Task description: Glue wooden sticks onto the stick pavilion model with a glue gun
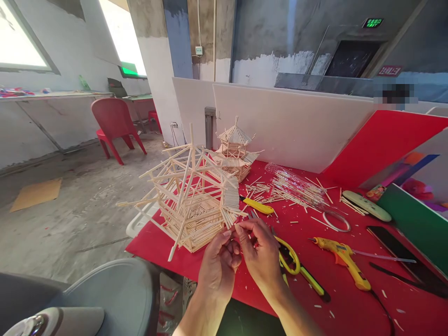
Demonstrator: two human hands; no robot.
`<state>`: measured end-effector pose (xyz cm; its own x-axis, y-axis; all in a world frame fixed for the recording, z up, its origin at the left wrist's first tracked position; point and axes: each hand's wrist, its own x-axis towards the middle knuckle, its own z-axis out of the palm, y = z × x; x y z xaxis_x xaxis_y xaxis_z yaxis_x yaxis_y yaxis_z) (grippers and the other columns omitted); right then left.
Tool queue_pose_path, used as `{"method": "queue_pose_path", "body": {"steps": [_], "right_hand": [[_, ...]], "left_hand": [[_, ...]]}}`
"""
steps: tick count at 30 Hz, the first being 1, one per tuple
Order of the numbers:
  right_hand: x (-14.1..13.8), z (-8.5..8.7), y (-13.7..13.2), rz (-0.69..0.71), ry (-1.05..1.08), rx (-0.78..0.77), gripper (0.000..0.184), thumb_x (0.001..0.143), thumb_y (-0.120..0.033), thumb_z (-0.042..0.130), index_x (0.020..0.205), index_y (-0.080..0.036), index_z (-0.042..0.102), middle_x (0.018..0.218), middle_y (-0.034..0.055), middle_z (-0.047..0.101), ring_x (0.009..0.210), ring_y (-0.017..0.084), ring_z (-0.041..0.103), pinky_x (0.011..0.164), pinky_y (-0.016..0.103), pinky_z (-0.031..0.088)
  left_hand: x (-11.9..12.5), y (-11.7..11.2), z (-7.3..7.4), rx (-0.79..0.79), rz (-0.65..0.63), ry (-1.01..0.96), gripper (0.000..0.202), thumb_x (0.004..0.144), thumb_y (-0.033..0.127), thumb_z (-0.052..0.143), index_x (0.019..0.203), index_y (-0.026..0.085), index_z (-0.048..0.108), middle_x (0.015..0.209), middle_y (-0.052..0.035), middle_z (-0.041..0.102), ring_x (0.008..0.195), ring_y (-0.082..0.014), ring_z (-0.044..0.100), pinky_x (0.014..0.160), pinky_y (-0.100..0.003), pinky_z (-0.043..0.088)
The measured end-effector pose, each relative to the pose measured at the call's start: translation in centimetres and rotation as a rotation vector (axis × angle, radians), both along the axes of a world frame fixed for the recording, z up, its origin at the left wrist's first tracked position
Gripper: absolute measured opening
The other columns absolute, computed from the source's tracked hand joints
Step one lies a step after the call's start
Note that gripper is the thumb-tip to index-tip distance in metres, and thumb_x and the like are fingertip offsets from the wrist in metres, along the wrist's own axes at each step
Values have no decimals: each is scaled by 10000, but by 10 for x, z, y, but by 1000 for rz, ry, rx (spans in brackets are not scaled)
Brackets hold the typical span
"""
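Note:
My left hand (220, 259) and my right hand (258, 245) meet at the near right corner of a pavilion model (191, 205) built from thin wooden sticks. Thumbs and fingers of both are pinched together, almost touching each other. Whatever is between the fingertips is too small to make out. The model has an open frame of beams on top, and a strip of its roof (231, 193) on the right side is covered with short sticks. Just beyond my right hand lies a yellow utility knife (259, 206). Yellow-handled scissors (292, 261) are partly hidden by that hand.
Behind stands a smaller stick pagoda (236, 147). Loose sticks (297, 189) spill from a plastic bag. To the right on the red table (280, 308) are a yellow glue gun (345, 261), a tape roll (336, 220) and a phone (399, 247). A grey stool (115, 294) stands at the left.

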<state>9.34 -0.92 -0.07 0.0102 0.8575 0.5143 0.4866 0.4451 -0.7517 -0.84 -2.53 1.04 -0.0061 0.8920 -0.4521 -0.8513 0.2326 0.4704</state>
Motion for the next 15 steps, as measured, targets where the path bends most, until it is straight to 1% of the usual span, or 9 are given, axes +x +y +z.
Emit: {"method": "queue_pose_path", "body": {"steps": [6, 11, 15], "right_hand": [[-2, -5, 2, 2, 48, -35, 162, 963, -360, 548, 928, -227, 635, 920, 30, 658, 865, 163, 609, 770, 295, 490], [-2, -5, 3, -2, 55, -53, 155, 958, -362, 558, 926, -232, 637, 918, 18, 657, 869, 159, 607, 781, 294, 481], [-2, -5, 4, -2, 56, -50, 154, 958, -359, 558, 918, -232, 637, 908, 16, 656, 856, 157, 604, 757, 285, 477]], "left_hand": [[-2, 3, 1, -1, 21, -11, 253, 589, 226, 826, 756, 129, 663, 605, 38, 558, 511, -67, 469, 410, -175, 304], [-2, 5, 1, 0, 21, -26, 237, 608, 216, 825, 749, 134, 652, 609, 35, 565, 512, -67, 473, 412, -170, 311], [-2, 6, -1, 13, 22, -24, 222, 630, 218, 815, 752, 133, 651, 603, 31, 564, 509, -68, 470, 406, -169, 312]]}}
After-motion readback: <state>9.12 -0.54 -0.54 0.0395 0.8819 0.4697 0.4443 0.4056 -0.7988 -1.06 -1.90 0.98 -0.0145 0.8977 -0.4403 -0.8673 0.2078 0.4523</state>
